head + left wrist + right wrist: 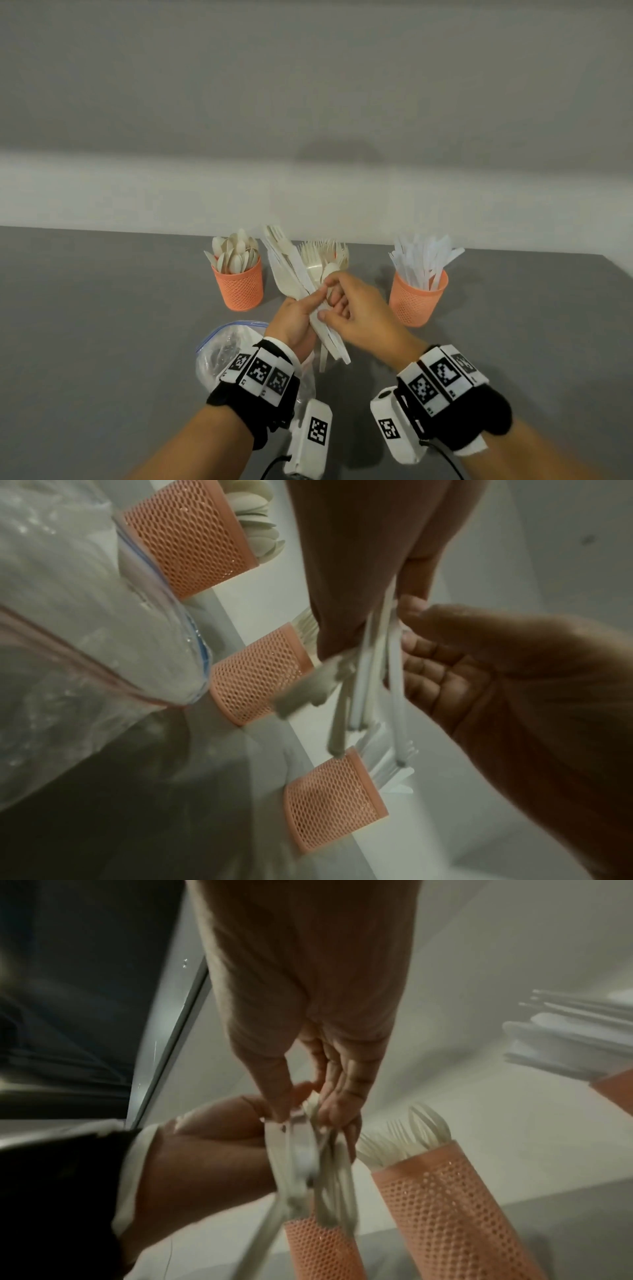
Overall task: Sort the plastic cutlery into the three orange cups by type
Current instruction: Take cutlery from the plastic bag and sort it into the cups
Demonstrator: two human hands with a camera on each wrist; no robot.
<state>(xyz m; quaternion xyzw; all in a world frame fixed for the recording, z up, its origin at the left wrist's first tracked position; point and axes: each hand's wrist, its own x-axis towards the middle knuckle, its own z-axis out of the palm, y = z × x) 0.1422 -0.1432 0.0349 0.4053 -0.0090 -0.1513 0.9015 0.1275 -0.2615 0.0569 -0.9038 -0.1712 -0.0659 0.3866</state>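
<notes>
My left hand (298, 317) grips a mixed bundle of cream and white plastic cutlery (297, 274) in its curled fingers, held above the grey desk (102, 325) directly in front of the middle orange mesh cup of forks (325, 255), while my right hand (356, 313) pinches a single cream piece, apparently a spoon, at the bundle's top. To the left of the middle cup stands the orange mesh cup of cream spoons (241, 286); to its right, the orange mesh cup of white knives (418, 298). A clear zip-top plastic bag (222, 349) lies nearer me than the spoon cup.
</notes>
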